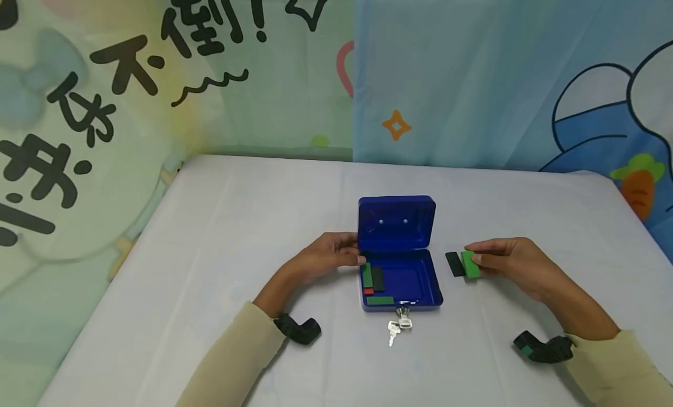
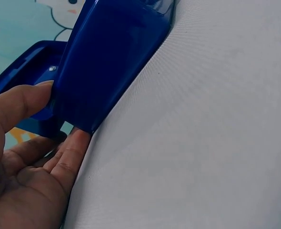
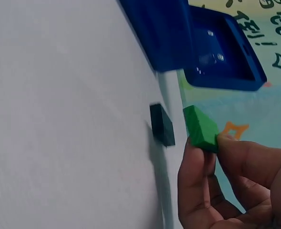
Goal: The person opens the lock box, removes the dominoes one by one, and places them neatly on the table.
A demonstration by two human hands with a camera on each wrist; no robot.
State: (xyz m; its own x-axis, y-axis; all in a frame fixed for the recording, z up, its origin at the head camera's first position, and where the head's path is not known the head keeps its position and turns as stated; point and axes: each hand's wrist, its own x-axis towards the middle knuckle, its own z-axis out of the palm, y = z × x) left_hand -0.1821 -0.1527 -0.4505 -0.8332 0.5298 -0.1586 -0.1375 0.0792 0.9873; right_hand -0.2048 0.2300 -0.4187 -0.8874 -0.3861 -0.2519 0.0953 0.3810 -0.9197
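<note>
An open blue cash box (image 1: 430, 278) stands on the white table with its lid (image 1: 396, 223) raised at the back. My left hand (image 1: 328, 254) holds the box at its rear left corner, thumb at the rim and fingers low against the back in the left wrist view. Between thumb and fingers, my right hand (image 1: 517, 265) pinches a green block (image 3: 200, 128) to the right of the box. A black block (image 1: 455, 264) lies on the table just left of it. Inside the box, along its left side, are green blocks (image 1: 380, 300), a dark block (image 1: 377, 278) and a red block (image 1: 368, 291).
Two keys (image 1: 393, 331) hang from the lock at the front of the box. A printed curtain (image 1: 284, 74) rises behind the white tabletop (image 1: 236, 220). Each wrist wears a black camera mount (image 1: 298, 330).
</note>
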